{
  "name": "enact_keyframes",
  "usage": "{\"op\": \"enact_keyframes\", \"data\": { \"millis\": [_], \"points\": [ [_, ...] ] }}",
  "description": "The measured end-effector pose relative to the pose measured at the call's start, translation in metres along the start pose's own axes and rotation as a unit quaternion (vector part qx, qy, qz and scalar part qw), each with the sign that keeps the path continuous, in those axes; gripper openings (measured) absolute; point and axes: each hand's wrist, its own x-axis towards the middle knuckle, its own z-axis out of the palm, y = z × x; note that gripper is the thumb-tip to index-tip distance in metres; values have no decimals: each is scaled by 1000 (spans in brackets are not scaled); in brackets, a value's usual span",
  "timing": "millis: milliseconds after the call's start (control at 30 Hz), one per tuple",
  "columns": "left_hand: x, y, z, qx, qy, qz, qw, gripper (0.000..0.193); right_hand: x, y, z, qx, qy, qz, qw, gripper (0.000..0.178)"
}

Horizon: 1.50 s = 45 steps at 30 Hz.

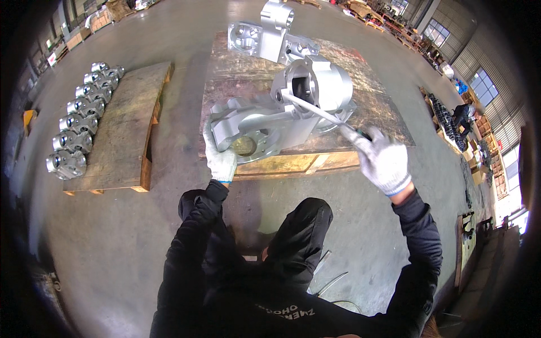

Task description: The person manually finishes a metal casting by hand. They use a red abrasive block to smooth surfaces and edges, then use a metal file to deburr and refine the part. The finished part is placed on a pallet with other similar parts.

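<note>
A large silver metal casting (pixel 304 129) with round bores lies near the front edge of a wooden platform (pixel 248 76). My left hand (pixel 221 160), in a white glove, is closed around the casting's left end, with the thumb by a round opening. In my right hand (pixel 386 160), also gloved, is a long slim file (pixel 315 110). It slants up to the left, and its tip lies at a small hole beside the big ring of the casting. The fingers are wrapped around its handle, which is mostly hidden.
A second silver casting (pixel 270 39) stands farther back on the platform. To the left, several similar castings (pixel 73 124) line the edge of a low wooden pallet (pixel 121 132). Another person (pixel 465 117) is far right, beside dark parts (pixel 445 118). Thin strips (pixel 332 283) lie on the floor by my legs.
</note>
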Motion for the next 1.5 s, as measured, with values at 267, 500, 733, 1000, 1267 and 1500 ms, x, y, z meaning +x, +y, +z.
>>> {"op": "enact_keyframes", "data": {
  "millis": [267, 500, 733, 1000, 1267, 1500],
  "points": [
    [2, -2, -2, -59, -22, -44, 997, 98, -2, -15, 22, -14, -16, 46, 999, 64],
    [5, -3, -2, -47, -41, -33, 998, 98, 1, -25, 52, 41, 65, 31, 997, 70],
    [2, -13, -5, -39, -26, -25, 999, 95, -15, -28, 75, -22, 57, 47, 997, 69],
    [4, -12, -2, -36, -26, -37, 998, 97, -16, -28, 118, -32, 151, 29, 988, 70],
    [6, -1, -6, -39, -55, -51, 996, 98, -8, -42, 157, 14, 128, 47, 991, 70],
    [4, -4, 0, -39, -20, 20, 999, 95, -42, -33, 203, 34, 177, 66, 981, 68]
  ]
}}
